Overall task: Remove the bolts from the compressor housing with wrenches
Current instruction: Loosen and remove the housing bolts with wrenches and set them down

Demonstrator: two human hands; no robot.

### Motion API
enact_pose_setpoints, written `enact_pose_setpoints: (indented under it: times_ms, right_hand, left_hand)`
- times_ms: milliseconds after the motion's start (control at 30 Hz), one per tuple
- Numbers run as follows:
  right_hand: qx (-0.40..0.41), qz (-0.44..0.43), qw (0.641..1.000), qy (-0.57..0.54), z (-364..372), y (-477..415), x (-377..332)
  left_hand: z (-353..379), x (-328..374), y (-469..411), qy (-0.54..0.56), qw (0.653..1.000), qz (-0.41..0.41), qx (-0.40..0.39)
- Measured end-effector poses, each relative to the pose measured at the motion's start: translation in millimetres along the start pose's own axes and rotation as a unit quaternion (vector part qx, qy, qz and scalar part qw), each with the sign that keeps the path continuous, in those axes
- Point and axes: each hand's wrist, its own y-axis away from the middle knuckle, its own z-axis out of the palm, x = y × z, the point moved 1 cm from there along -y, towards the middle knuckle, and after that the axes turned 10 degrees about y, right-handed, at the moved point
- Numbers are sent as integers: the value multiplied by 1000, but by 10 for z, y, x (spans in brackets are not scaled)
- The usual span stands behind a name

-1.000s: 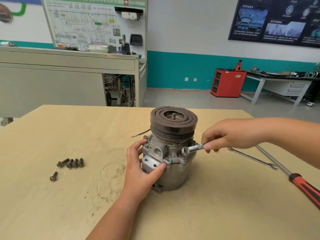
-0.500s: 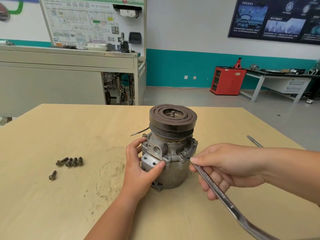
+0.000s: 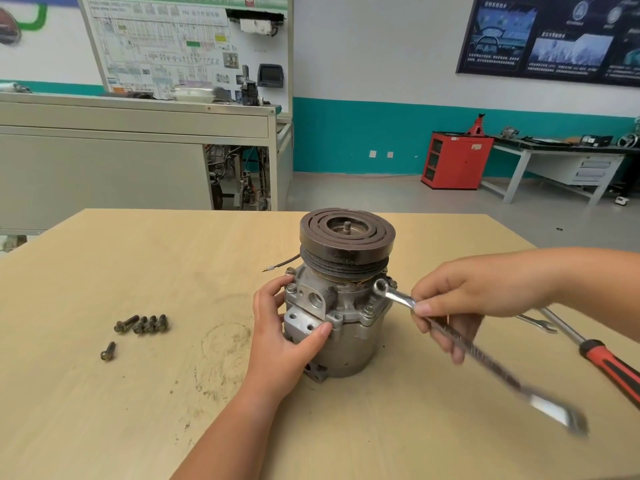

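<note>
Right fingers [image 3: 424, 308] pinching wrench [image 3: 485, 358], ring end [image 3: 380, 286] at compressor housing [image 3: 349, 351]

The table [image 3: 104, 410] is light wood. It looks smooth and matt, with dark scuffs and a faint ring mark near the middle. The compressor housing [image 3: 349, 348] is grey metal, dull and a bit rough. The pulley [image 3: 346, 252] on top is dark brown metal with rusty-looking rings. The wrench [image 3: 485, 359] is shiny silver metal. The loose bolts [image 3: 142, 323] are dark, dull metal. The screwdriver [image 3: 609, 367] has a red and black handle that looks like plastic or rubber, and a thin shiny metal shaft. The cabinet [image 3: 457, 161] far back is smooth and red.
</note>
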Motion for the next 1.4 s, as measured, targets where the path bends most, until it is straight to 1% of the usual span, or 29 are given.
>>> enact_pose_setpoints:
  times_ms: [67, 133, 200, 300, 400, 567, 667, 833, 933, 1033, 1100, 1200, 1333, 1367, 1400]
  right_hand:
    - [0, -1, 993, -119, 158, 5, -16]
    - [13, -2, 980, -200, 284, -17, -52]
    - [23, 0, 971, -237, 340, -26, -115]
    - [17, 7, 963, -270, 394, -41, -198]
    - [7, 10, 960, -280, 435, -55, -233]
    - [17, 43, 983, -177, 280, -34, -262]
    - [19, 40, 982, -181, 260, -40, -286]
    - [-24, 32, 990, -133, 288, -56, -219]
    - [-57, 48, 996, -50, 116, -52, -185]
    - [-86, 66, 993, 49, -59, -88, -172]
    - [-68, 74, 991, 91, -165, -121, -170]
    - [-8, 66, 985, 158, -223, -153, -160]
    - [97, 35, 949, 297, -261, -136, -102]
    - [114, 33, 945, 305, -292, -107, -84]
    - [114, 34, 951, 285, -311, -72, -62]
  left_hand:
    - [2, 1, -3, 2, 1000, 2, 1]
    - [-1, 4, -1, 5, 1000, 4, 2]
    - [-3, 7, 3, 3, 1000, 6, 2]
    - [-1, 5, 3, -2, 1000, 5, 3]
    - [3, 3, 1, -4, 1000, 4, 7]
    - [1, 15, 3, -2, 1000, -2, 9]
    - [-2, 22, 6, 0, 1000, -2, 6]
    - [-1, 12, 2, -3, 1000, 0, 5]
    - [-4, 6, 0, 1, 1000, -2, 3]
    - [-3, 10, -1, -1, 1000, -1, 4]
    - [2, 12, -2, -2, 1000, -1, 5]
    - [5, 15, -2, -5, 1000, -1, 5]
    - [8, 24, -1, -3, 1000, -4, 5]
    - [8, 23, 0, -3, 1000, -4, 5]
    - [6, 22, 1, -4, 1000, -4, 4]
